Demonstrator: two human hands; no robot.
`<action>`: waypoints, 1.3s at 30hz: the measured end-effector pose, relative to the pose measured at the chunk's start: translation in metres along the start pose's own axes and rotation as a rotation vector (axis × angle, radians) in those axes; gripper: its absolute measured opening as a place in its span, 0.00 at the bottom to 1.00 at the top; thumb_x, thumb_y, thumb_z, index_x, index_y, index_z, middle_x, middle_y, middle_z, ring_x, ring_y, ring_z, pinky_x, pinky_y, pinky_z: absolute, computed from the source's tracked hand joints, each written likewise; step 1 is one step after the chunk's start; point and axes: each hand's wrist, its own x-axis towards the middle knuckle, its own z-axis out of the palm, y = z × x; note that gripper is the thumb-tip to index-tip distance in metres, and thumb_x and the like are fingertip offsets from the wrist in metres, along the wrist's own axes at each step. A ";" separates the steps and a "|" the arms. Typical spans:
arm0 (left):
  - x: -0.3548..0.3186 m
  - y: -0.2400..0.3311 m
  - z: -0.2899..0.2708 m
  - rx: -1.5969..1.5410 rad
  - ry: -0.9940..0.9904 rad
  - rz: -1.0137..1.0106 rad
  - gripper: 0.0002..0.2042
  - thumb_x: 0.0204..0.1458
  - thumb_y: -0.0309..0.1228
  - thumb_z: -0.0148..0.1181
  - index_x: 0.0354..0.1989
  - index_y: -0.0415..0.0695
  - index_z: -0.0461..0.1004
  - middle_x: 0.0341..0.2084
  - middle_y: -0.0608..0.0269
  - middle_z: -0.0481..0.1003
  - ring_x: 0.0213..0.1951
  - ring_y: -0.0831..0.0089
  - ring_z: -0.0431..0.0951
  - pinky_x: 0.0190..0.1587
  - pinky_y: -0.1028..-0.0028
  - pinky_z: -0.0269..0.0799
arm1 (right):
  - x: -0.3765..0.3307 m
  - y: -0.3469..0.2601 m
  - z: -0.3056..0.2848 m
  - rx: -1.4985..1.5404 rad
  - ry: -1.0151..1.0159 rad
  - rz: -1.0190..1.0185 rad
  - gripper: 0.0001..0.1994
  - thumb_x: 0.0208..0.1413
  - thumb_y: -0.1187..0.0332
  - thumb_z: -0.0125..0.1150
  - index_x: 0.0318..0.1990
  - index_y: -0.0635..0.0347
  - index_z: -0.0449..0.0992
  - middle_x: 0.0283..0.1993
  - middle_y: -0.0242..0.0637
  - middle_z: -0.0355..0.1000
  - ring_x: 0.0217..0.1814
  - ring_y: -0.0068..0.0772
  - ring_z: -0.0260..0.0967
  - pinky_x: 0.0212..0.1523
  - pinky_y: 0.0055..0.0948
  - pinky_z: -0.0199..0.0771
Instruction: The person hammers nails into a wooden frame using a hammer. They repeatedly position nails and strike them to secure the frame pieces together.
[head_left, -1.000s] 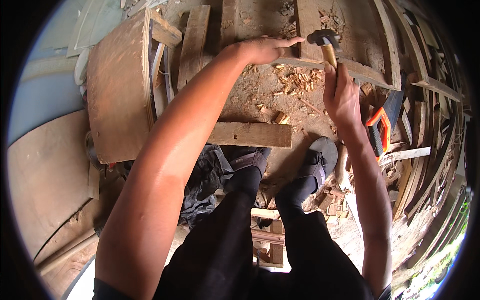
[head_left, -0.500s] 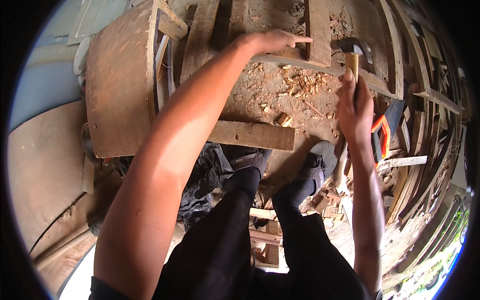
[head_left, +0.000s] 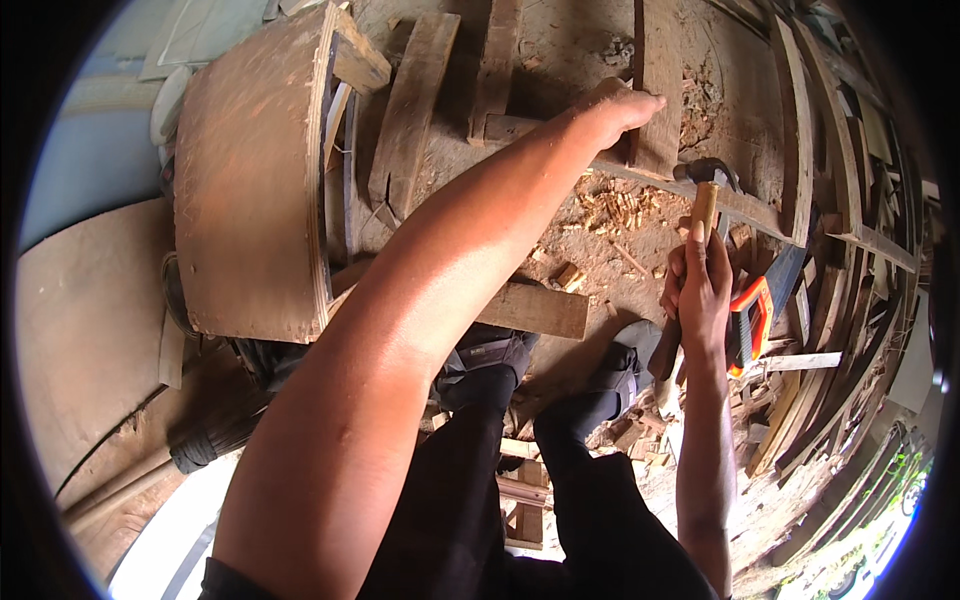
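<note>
My right hand [head_left: 703, 285] is wrapped round the wooden handle of a claw hammer [head_left: 706, 205]. Its dark metal head lies close to the lower end of an upright wooden slat [head_left: 657, 85] in a frame of rough boards. At that slat's left edge, my left hand [head_left: 628, 108] is closed, with a digit laid across the wood; its remaining fingers are partly hidden. Below the slat runs a crosspiece [head_left: 745, 207] of the frame. Just right of my right hand is a handsaw [head_left: 752, 325] with an orange and black handle.
A plywood-sided box [head_left: 250, 190] stands at the left. Wood chips [head_left: 615, 208] litter the dirt floor, and a loose board [head_left: 535, 308] lies before my feet. Piled scrap wood [head_left: 850, 340] fills the right side. Another slat [head_left: 415, 110] stands between the box and my left arm.
My left hand has shifted right onto the slat's edge, its outstretched finger now drawn in. My right hand and the hammer sit lower in view, while the whole view has shifted slightly.
</note>
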 end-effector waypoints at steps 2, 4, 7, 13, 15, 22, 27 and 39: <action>0.003 0.000 0.006 -0.018 0.037 -0.005 0.38 0.63 0.57 0.52 0.75 0.47 0.55 0.77 0.48 0.46 0.78 0.55 0.41 0.76 0.51 0.36 | 0.001 0.001 -0.003 0.008 0.023 0.007 0.18 0.73 0.54 0.51 0.55 0.60 0.71 0.23 0.21 0.58 0.14 0.10 0.52 0.12 0.18 0.51; 0.002 -0.001 0.014 -0.031 0.038 -0.014 0.37 0.63 0.56 0.53 0.75 0.46 0.56 0.77 0.48 0.47 0.78 0.56 0.42 0.75 0.52 0.37 | 0.003 0.002 -0.008 0.026 0.037 0.008 0.18 0.72 0.54 0.51 0.56 0.60 0.70 0.23 0.21 0.59 0.14 0.10 0.52 0.13 0.18 0.51; 0.002 0.002 0.025 -0.048 0.025 -0.005 0.37 0.63 0.55 0.54 0.74 0.44 0.57 0.76 0.48 0.51 0.76 0.56 0.48 0.75 0.55 0.41 | 0.002 0.006 -0.017 0.045 0.084 0.015 0.18 0.72 0.55 0.52 0.56 0.61 0.70 0.23 0.20 0.59 0.14 0.10 0.51 0.13 0.18 0.51; 0.052 -0.021 -0.005 0.483 0.220 0.043 0.38 0.56 0.61 0.61 0.66 0.44 0.70 0.63 0.47 0.72 0.65 0.54 0.70 0.65 0.59 0.64 | -0.001 0.004 -0.002 0.032 0.029 -0.034 0.16 0.73 0.59 0.52 0.56 0.61 0.70 0.24 0.20 0.59 0.17 0.08 0.52 0.15 0.15 0.50; 0.046 -0.020 -0.012 0.467 0.218 0.111 0.37 0.54 0.62 0.62 0.62 0.44 0.75 0.57 0.48 0.76 0.60 0.55 0.74 0.61 0.60 0.69 | -0.001 0.006 0.001 -0.007 -0.019 -0.076 0.15 0.73 0.60 0.51 0.57 0.61 0.70 0.24 0.20 0.59 0.20 0.08 0.52 0.17 0.15 0.51; 0.033 -0.025 -0.020 0.438 0.259 0.244 0.31 0.55 0.59 0.62 0.56 0.45 0.79 0.54 0.47 0.78 0.59 0.56 0.76 0.60 0.60 0.69 | -0.006 -0.009 0.016 -0.106 -0.020 -0.196 0.16 0.73 0.56 0.51 0.50 0.61 0.69 0.24 0.23 0.61 0.21 0.10 0.54 0.19 0.17 0.54; 0.038 -0.025 -0.007 0.347 0.295 0.191 0.33 0.56 0.59 0.61 0.60 0.43 0.76 0.57 0.46 0.76 0.60 0.57 0.75 0.62 0.62 0.68 | 0.001 -0.001 0.011 -0.162 0.005 -0.198 0.15 0.73 0.57 0.50 0.49 0.61 0.69 0.24 0.23 0.60 0.21 0.10 0.54 0.19 0.17 0.54; 0.003 -0.001 0.001 0.613 0.249 0.057 0.44 0.60 0.65 0.49 0.69 0.34 0.64 0.65 0.38 0.67 0.68 0.50 0.68 0.69 0.59 0.62 | 0.002 0.005 -0.003 -0.011 0.023 -0.150 0.14 0.73 0.57 0.51 0.48 0.60 0.69 0.24 0.20 0.59 0.20 0.09 0.53 0.17 0.15 0.53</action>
